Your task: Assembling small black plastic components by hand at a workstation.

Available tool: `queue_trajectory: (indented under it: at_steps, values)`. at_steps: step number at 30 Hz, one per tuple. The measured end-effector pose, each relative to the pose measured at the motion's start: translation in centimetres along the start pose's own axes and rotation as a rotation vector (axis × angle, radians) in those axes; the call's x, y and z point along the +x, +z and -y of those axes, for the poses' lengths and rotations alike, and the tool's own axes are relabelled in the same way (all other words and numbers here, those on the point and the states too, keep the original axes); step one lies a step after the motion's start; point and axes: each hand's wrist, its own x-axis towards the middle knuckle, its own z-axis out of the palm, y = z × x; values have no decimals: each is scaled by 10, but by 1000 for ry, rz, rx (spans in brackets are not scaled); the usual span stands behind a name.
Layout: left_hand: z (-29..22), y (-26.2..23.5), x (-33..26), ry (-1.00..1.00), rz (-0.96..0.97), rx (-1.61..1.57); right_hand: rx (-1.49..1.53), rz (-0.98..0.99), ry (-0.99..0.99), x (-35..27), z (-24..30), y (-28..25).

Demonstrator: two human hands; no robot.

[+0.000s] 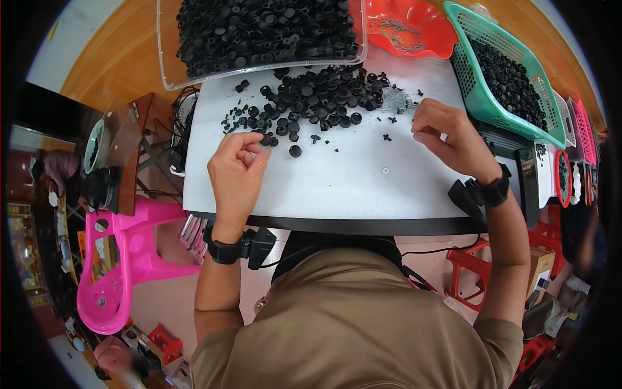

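Observation:
My left hand (pixel 234 174) is closed at the left of the white table (pixel 337 194), thumb and fingers pinching a small black plastic part (pixel 265 139) at the near edge of a loose heap of round black caps (pixel 312 100). One single cap (pixel 295 151) lies just to its right. Over the table's right side, my right hand (pixel 447 135) is closed in a pinch; whatever is between its fingertips is too small to make out. Beside it lies a little pile of thin metal pieces (pixel 396 100). Small black cross-shaped pieces (pixel 387 137) are scattered between the hands.
A clear bin (pixel 165 65) full of black parts stands at the back. Behind right are a red scalloped bowl (pixel 447 39) with metal pieces and a green basket (pixel 479 97) of black parts. A small white ring (pixel 385 170) lies up front. A pink stool (pixel 139 253) stands left.

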Motion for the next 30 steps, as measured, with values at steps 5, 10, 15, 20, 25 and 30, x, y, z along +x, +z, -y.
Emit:
queue_trajectory:
  at_steps: [5,10,15,20,25,30]
  values:
    - [-5,-2,10,88,75,162,691,-59,158,6,14,6]
    - [-24,12,17,122,69,249,875,-115,171,11,6,24]
    - [-22,10,20,243,39,448,921,-109,216,4,-1,30]
    - [-14,7,14,175,84,475,923,-99,207,3,-3,32]
    - [-10,10,15,251,73,422,909,-112,212,3,-4,32]
    - [-37,22,12,268,52,243,928,-167,157,1,-4,33]
